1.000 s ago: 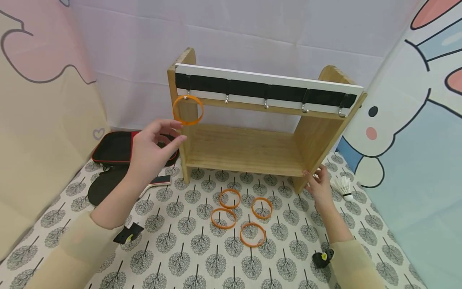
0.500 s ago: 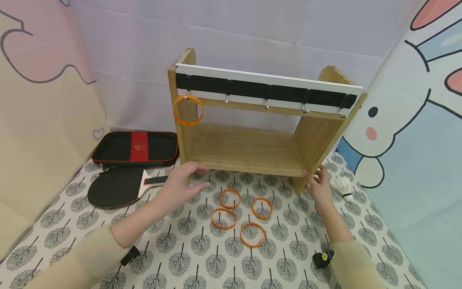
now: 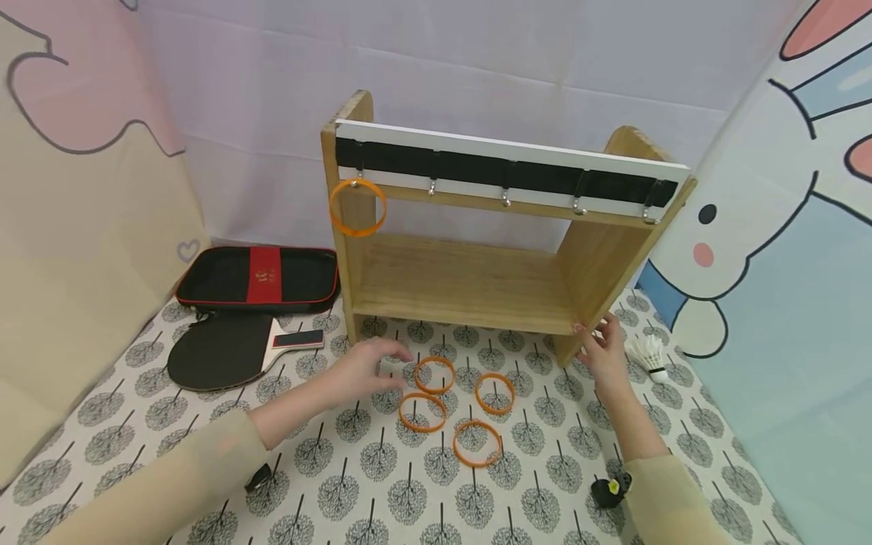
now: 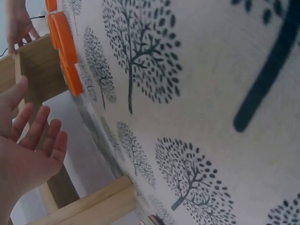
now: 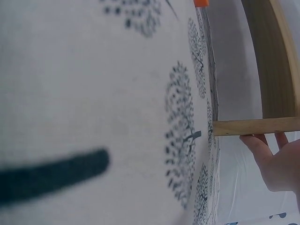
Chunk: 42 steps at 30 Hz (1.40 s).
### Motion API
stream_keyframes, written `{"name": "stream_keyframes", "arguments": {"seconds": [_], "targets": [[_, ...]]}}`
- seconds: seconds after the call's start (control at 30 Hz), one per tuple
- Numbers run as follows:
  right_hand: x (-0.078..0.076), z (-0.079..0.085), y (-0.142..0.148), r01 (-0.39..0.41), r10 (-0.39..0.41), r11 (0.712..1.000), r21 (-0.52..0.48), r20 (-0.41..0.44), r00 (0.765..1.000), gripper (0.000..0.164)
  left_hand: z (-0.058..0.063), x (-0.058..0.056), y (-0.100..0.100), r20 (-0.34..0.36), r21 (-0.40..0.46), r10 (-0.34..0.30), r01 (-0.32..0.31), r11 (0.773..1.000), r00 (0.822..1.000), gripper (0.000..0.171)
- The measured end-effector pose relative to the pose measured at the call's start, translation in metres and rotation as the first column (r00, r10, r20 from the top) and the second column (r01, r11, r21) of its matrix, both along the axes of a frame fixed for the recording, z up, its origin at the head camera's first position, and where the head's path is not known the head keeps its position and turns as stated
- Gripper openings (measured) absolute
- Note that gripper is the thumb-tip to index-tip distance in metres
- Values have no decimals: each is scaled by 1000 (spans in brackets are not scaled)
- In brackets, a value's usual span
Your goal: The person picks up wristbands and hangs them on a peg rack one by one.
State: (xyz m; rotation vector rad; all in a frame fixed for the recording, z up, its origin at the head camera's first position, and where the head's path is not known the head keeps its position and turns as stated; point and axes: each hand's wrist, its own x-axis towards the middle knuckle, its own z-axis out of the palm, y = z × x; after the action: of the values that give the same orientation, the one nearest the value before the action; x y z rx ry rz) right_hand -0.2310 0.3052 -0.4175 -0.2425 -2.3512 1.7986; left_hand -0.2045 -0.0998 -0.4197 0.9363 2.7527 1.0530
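Four-square to the camera in the head view stands a wooden shelf (image 3: pixel 470 276) with a hook strip (image 3: pixel 507 170) along its top. One orange ring (image 3: pixel 359 233) hangs from the leftmost hook. Several orange rings (image 3: pixel 422 430) lie on the cloth in front. My left hand (image 3: pixel 364 371) hovers just left of them, thumb and fingers apart, holding nothing; the left wrist view shows its fingers (image 4: pixel 35 129) spread. With its fingertips, my right hand (image 3: pixel 602 356) touches the lower right side panel (image 5: pixel 255 126) of the shelf from outside.
A black-and-red case (image 3: pixel 300 276) and a table tennis bat (image 3: pixel 218 352) lie at the left. Beside the shelf's right side rests a shuttlecock (image 3: pixel 650 354). Tree-patterned cloth (image 3: pixel 381 492) covers the table, and printed curtains (image 3: pixel 456 60) surround it.
My left hand has left the ring hanging on the leftmost hook and come down and right towards the rings on the cloth. My right hand has stayed at the side panel.
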Motion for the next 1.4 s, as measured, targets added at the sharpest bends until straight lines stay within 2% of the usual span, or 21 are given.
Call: {"name": "stream_keyframes", "arguments": {"seconds": [0.13, 0.3, 0.47, 0.7, 0.83, 1.03, 1.23, 1.4], "targets": [[1, 1, 2, 2, -2, 1000, -5, 2, 1000, 58, -8, -4, 5, 40, -65, -106, 108, 992, 994, 37], [1, 2, 2, -17, 17, 1000, -11, 0, 1000, 59, -13, -6, 11, 83, -104, -168, 176, 979, 982, 34], [2, 2, 2, -24, 24, 1000, -3, -1, 1000, 60, -17, -6, 13, 92, -101, -175, 184, 978, 980, 32], [3, 2, 1, -17, 17, 1000, 9, 1, 1000, 59, -22, -8, 18, 113, -48, -192, 199, 979, 975, 13], [4, 2, 1, -7, 7, 1000, 8, 2, 1000, 59, -23, -10, 22, 137, -41, -186, 193, 980, 973, 9], [2, 0, 0, -13, 13, 1000, 1, -15, 1000, 60, -25, -11, 25, 116, -90, -173, 184, 979, 978, 8], [2, -1, -1, -22, 22, 1000, -2, -19, 1000, 61, -21, -9, 23, 164, -63, -156, 168, 984, 974, 7], [1, -1, 0, -20, 20, 1000, 11, -18, 1000, 59, -15, -8, 23, 159, -54, -177, 187, 981, 971, 7]]}}
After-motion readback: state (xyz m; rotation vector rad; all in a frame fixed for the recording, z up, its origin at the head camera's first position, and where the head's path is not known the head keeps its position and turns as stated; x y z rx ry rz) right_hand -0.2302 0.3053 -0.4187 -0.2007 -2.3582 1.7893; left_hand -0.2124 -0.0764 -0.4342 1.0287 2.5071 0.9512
